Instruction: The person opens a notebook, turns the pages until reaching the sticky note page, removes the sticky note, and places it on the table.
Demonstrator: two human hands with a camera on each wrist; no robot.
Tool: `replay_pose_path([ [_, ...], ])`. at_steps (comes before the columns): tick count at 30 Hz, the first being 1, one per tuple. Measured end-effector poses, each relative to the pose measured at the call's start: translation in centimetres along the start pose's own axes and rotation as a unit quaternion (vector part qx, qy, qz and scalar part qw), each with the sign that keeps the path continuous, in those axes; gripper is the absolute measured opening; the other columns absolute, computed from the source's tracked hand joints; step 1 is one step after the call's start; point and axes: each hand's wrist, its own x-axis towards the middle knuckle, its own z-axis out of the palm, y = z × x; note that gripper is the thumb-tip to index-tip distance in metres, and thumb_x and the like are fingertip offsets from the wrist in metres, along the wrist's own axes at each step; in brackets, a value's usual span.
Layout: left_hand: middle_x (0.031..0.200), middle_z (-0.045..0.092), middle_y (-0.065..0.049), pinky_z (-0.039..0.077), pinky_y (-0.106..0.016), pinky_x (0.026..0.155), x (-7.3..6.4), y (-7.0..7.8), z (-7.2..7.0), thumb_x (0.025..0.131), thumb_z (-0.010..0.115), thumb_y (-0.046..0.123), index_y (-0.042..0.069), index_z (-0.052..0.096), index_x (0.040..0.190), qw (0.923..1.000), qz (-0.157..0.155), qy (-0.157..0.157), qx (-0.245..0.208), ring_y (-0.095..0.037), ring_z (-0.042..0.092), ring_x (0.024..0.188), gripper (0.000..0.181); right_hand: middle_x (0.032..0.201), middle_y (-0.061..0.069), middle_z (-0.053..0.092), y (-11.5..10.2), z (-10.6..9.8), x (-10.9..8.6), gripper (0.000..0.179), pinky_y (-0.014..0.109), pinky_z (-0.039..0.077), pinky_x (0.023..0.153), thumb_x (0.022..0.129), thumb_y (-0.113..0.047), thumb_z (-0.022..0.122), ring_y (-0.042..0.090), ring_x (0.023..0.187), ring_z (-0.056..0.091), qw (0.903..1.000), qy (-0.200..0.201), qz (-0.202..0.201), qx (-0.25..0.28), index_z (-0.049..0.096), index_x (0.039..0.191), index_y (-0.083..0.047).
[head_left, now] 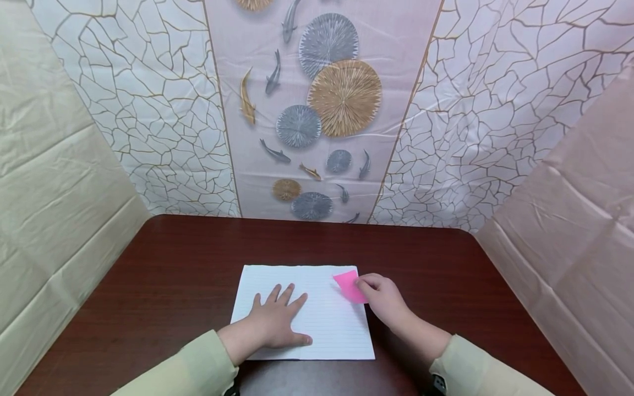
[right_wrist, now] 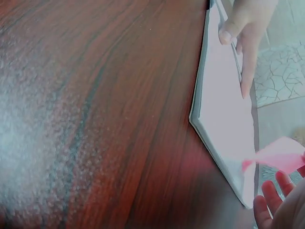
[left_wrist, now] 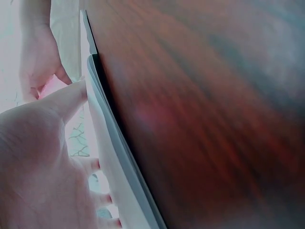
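Observation:
An open notebook (head_left: 332, 330) with blank lined pages lies on the table. My left hand (head_left: 278, 320) rests on its left page with the fingers spread, and the left wrist view shows those fingertips touching the paper. Above the upper right corner of the right page, my right hand (head_left: 385, 300) pinches a pink sticky note (head_left: 350, 286) by its right edge between thumb and finger. In the right wrist view the sticky note (right_wrist: 281, 155) is bent and stands off the page, its pink tint falling on the paper below.
The dark brown wooden table (head_left: 163, 286) extends around the notebook. Behind it hangs a patterned cloth (head_left: 317, 137) with discs and fish, and plain beige cloths (head_left: 54, 220) flank both sides. A dark band (head_left: 438, 383) shows at the right sleeve.

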Motion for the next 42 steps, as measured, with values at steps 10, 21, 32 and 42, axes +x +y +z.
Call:
replay_pose_path([
  [10,0.163,0.021,-0.012,0.013,-0.074,0.108,0.1,-0.2,0.1,0.079,0.062,0.073,0.024,0.035,0.155,1.0,-0.002,-0.001,0.001,-0.04,0.015,0.149,0.094,0.128,0.016,0.063,0.5,-0.8,0.2,0.036,0.043,0.047,0.096,0.101,-0.026,0.056,0.028,0.116,0.054,0.9947,0.008,0.074,0.071,0.068,0.125,-0.003],
  [21,0.163,0.02,-0.012,0.012,-0.074,0.109,0.3,-0.2,0.2,0.078,0.062,0.074,0.025,0.034,0.155,1.0,-0.005,-0.007,-0.001,-0.04,0.015,0.149,0.096,0.139,0.02,0.054,1.2,-3.1,0.5,0.043,0.051,0.04,0.107,0.103,-0.029,0.052,0.033,0.13,0.045,0.991,0.022,0.097,0.089,0.06,0.133,0.0],
  [32,0.163,0.02,-0.012,0.013,-0.074,0.108,0.4,-0.3,0.3,0.078,0.062,0.075,0.025,0.034,0.156,1.0,-0.005,-0.003,0.004,-0.041,0.015,0.149,0.097,0.111,0.008,0.069,3.2,-6.3,0.5,0.021,0.041,0.053,0.083,0.097,-0.019,0.063,0.025,0.1,0.062,0.9825,0.059,-0.098,-0.147,0.075,0.109,-0.007],
  [42,0.164,0.018,-0.012,0.011,-0.074,0.109,0.2,-0.1,0.1,0.08,0.063,0.072,0.024,0.033,0.156,0.9999,-0.006,-0.012,-0.004,-0.041,0.013,0.149,0.095,0.099,0.006,0.07,5.7,-7.3,0.8,0.02,0.048,0.049,0.085,0.08,-0.017,0.076,0.026,0.094,0.063,0.8358,0.059,-0.398,-0.374,0.079,0.099,-0.012],
])
